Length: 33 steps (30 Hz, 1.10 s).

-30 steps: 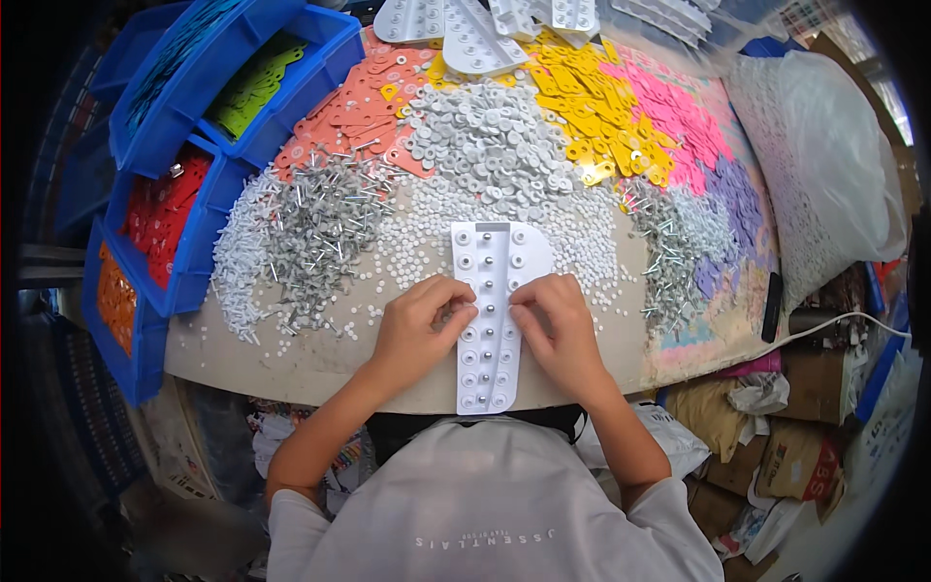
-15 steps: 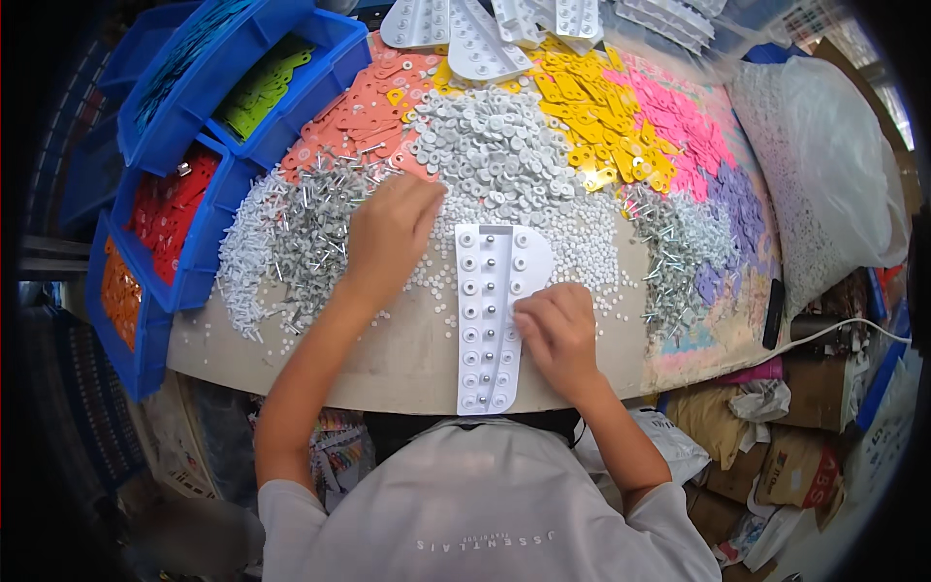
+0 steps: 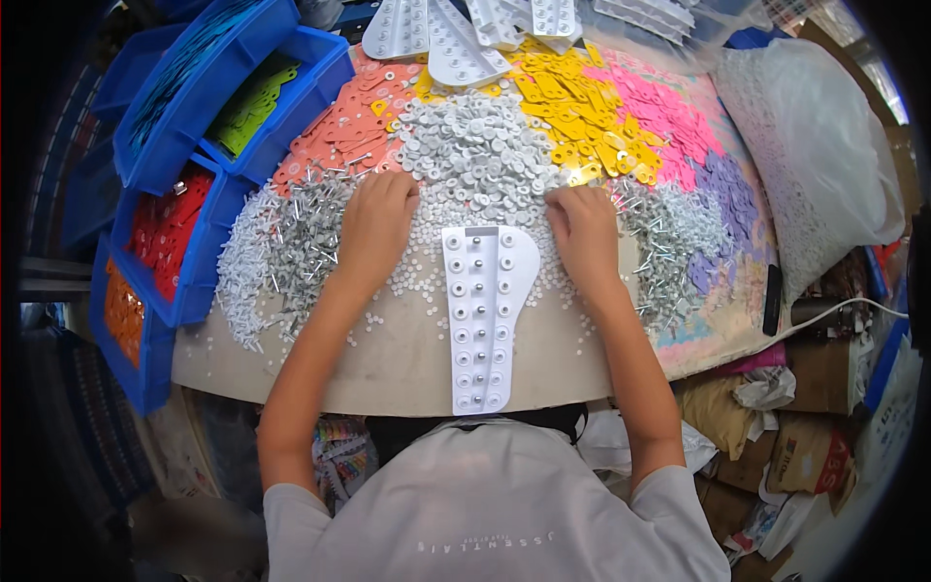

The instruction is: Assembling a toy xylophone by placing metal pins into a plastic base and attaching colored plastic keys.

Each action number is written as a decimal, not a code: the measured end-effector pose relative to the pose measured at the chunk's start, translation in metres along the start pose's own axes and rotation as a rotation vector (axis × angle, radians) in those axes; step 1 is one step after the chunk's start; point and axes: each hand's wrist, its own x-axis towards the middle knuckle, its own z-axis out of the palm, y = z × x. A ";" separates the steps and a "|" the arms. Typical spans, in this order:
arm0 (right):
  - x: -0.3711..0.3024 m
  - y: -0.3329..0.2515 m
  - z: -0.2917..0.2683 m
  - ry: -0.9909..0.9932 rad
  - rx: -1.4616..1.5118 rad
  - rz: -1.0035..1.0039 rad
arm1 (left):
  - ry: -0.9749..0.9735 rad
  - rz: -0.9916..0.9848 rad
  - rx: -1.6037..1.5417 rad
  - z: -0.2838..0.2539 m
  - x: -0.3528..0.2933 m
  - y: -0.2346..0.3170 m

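A white tray-like jig (image 3: 525,264) lies in front of me near the table's front edge. Small round white discs sit in rows down its two sides, and metal studs stand in the channel between them. Beyond its left corner, my left hand (image 3: 376,231) is closed at the edge of a heap of grey-white round caps (image 3: 475,145), fingertips pressed together. My right hand (image 3: 585,231), also with curled fingers, reaches that heap's right edge. Whatever either hand pinches is too small or hidden. Metal pins (image 3: 315,228) are piled left of my left hand.
Blue bins (image 3: 201,281) of coloured pieces line the left. Coral (image 3: 335,126), yellow (image 3: 572,92), pink (image 3: 669,126) and purple (image 3: 732,209) flat pieces cover the back and right. More pins (image 3: 659,252) lie right. Other white jigs (image 3: 461,53) stand behind; a clear bag (image 3: 815,145) bulges at far right.
My right hand has left the jig's right edge and moved forward to the cap heap. My left hand stays by the heap's left edge. The whole view has shifted slightly.
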 end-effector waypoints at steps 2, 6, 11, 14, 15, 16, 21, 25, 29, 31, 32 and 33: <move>0.000 -0.001 0.000 -0.016 0.003 0.028 | -0.036 -0.197 -0.164 -0.010 -0.013 0.014; -0.010 -0.013 -0.018 0.030 0.123 0.093 | -0.157 -0.246 -0.589 -0.035 -0.051 0.056; -0.046 -0.063 -0.059 -0.165 0.478 0.154 | -0.310 -0.063 -0.619 -0.040 -0.091 0.074; -0.069 -0.079 -0.065 -0.323 0.515 0.059 | -0.243 -0.096 -0.572 -0.032 -0.102 0.080; -0.073 -0.084 -0.065 -0.385 0.512 0.037 | -0.216 -0.096 -0.547 -0.031 -0.104 0.082; -0.076 -0.086 -0.064 -0.385 0.511 0.038 | -0.188 -0.097 -0.520 -0.029 -0.105 0.083; -0.083 -0.094 -0.053 -0.370 0.466 0.063 | -0.146 -0.226 -0.610 -0.024 -0.107 0.088; -0.085 -0.094 -0.048 -0.344 0.394 0.049 | -0.147 -0.122 -0.544 -0.022 -0.109 0.081; -0.098 -0.088 -0.036 -0.228 0.299 -0.018 | -0.068 0.158 -0.279 -0.025 -0.110 0.075; -0.108 -0.083 -0.026 -0.122 0.247 -0.107 | -0.035 0.259 -0.173 -0.025 -0.108 0.074; -0.112 -0.080 -0.022 -0.070 0.218 -0.140 | -0.035 0.261 -0.173 -0.025 -0.107 0.074; -0.114 -0.079 -0.019 -0.017 0.191 -0.175 | -0.029 0.263 -0.211 -0.024 -0.107 0.074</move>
